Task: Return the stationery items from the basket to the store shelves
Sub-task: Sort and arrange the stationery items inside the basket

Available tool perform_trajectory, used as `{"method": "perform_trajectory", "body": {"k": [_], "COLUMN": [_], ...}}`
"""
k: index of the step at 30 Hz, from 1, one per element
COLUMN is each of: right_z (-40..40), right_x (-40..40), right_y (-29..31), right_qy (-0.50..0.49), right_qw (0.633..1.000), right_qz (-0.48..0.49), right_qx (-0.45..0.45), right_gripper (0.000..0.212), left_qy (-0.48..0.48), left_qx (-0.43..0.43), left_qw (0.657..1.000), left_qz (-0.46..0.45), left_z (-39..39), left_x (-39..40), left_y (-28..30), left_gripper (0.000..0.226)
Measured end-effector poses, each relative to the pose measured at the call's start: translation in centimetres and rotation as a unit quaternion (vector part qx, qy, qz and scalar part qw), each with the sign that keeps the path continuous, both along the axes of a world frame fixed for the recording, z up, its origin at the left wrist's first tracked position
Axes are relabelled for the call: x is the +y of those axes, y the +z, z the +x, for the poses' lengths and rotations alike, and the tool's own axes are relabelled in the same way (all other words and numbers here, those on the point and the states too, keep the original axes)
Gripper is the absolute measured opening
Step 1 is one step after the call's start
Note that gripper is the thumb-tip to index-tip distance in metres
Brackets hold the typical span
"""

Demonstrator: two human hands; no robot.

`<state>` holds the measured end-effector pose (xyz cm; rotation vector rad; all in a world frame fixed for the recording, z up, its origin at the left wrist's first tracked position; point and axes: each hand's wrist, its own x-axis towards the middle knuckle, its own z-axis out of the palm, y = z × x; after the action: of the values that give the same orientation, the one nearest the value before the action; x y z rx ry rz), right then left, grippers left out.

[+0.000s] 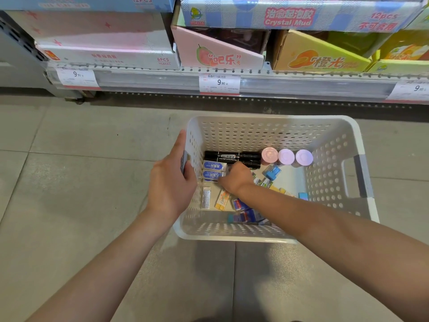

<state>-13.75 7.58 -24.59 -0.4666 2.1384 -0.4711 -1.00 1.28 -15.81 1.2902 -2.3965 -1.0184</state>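
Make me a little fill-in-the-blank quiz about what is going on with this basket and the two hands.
1. The white basket stands on the ____ in front of the shelves.
2. The left hand grips the basket's ____ side wall from outside.
3. The right hand reaches ____ the basket, next to the black markers.
4. At the far wall stand ____ round pastel-lidded jars in a row.

Missing words: floor; left; into; three

Two bare forearms, no sleeves, bare hands
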Motion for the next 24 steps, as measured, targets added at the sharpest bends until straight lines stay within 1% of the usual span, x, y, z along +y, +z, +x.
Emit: {"method": "perform_trajectory", "body": {"k": [1, 2, 5, 7, 12, 15, 19, 21, 22, 24], "right_z": [-0.1, -0.1, -0.1, 0.2, 0.6, 0.7, 0.1, -0.3, -0.4, -0.4], "right_x": [0.1, 0.1, 0.2, 0.3, 0.2, 0.3, 0.6, 1.2, 1.6, 2.4], "right_y": [-0.1, -0.1, 0.1, 0.1, 0.0, 0.0, 0.6, 1.2, 1.6, 2.0], "right_qy": [0.017, 0.029, 0.058, 0.068, 0.073, 0.108, 0.158, 0.210, 0.255, 0.369], "right_qw": [1.000, 1.000, 0.998, 0.996, 0.993, 0.988, 0.983, 0.968, 0.951, 0.897], "right_qz": [0.004, 0.006, 0.001, -0.011, -0.024, -0.025, -0.021, -0.018, -0.013, -0.027], "right_qx": [0.000, 0.003, 0.038, 0.062, 0.090, 0.108, 0.091, 0.137, 0.177, 0.244], "right_gripper": [0.037, 0.035, 0.050, 0.055, 0.055, 0.055, 0.054, 0.043, 0.034, 0.020], "left_qy": [0.000, 0.001, 0.001, 0.002, 0.010, 0.008, 0.004, 0.002, 0.001, 0.002], "left_qx": [0.000, -0.002, -0.004, -0.005, -0.004, -0.006, -0.010, -0.010, -0.009, -0.006], "left_qw": [1.000, 1.000, 1.000, 1.000, 1.000, 1.000, 1.000, 1.000, 1.000, 1.000], "left_qz": [-0.001, -0.003, -0.003, -0.005, -0.005, -0.003, -0.001, 0.000, 0.000, -0.001], "left_z": [0.0, 0.0, 0.0, 0.0, -0.1, -0.1, 0.0, -0.1, -0.1, -0.1], "left_x": [0.0, 0.0, 0.1, 0.1, 0.2, 0.2, 0.1, 0.1, 0.1, 0.1], "left_y": [0.0, 0.0, 0.1, 0.1, 0.2, 0.2, 0.1, 0.1, 0.1, 0.2], "left_gripper": [0.063, 0.062, 0.062, 0.062, 0.062, 0.062, 0.062, 0.062, 0.062, 0.063]}}
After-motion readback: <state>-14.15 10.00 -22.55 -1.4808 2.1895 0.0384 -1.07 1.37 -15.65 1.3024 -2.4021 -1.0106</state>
